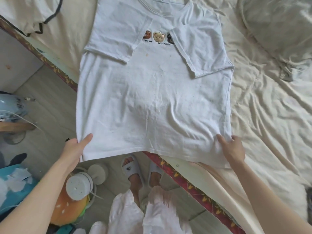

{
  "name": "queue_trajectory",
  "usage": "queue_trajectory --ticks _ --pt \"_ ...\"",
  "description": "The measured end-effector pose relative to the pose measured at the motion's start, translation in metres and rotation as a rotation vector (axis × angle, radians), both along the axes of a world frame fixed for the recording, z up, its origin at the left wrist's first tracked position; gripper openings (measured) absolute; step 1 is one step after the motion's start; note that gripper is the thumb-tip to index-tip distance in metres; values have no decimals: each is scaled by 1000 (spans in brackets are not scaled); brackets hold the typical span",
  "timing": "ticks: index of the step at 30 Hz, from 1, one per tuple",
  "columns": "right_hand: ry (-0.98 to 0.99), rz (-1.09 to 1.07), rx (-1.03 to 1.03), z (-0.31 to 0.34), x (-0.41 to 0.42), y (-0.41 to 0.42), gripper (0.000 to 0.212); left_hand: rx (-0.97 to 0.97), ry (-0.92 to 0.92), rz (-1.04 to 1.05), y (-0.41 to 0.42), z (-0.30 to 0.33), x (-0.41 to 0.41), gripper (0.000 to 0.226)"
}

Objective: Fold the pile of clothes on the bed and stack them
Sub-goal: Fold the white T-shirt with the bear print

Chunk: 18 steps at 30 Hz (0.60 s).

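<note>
Both hands sit closest to the camera, each pinching a bottom corner of the white T-shirt [152, 102]: the left hand [76, 147] has its thumb on top of the hem corner with the fingers tucked underneath, and the right hand [232, 149] holds the opposite corner the same way. Between them the hem is pulled fairly taut and hangs just past the bed's edge, while the rest of the shirt lies face-up on the bed [270, 107], both sleeves already folded in over the chest.

Thin cotton like this looks light and limp — it will sag and crease wherever it is unsupported, so the two corners are the sensible grip, kept level as the hem goes toward the collar. It should not slip, though it may drag the loose sheet.

Room is good ahead and to the right. A grey garment [278, 27] lies well apart at the upper right, and a cream top with dark trim [33, 14] lies near the upper-left edge.
</note>
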State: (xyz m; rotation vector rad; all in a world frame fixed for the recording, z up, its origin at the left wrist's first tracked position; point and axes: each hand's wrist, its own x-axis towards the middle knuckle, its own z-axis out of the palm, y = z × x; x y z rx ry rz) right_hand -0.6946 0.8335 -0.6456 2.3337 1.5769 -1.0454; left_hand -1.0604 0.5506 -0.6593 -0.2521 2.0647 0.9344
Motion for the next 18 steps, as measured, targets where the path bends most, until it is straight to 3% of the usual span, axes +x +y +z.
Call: queue_trajectory --ticks 4,8,13,18 --pt "141 -144 -110 4 9 8 32 12 -32 91 -8 12 -1 38" --pt "324 -265 -22 20 18 -6 8 85 56 211 -13 31 7 42" --pt "453 -390 125 50 18 -22 5 130 214 283 -7 64 24 33" --pt "414 -447 125 82 40 -36 8 77 255 272 -25 93 41 17"
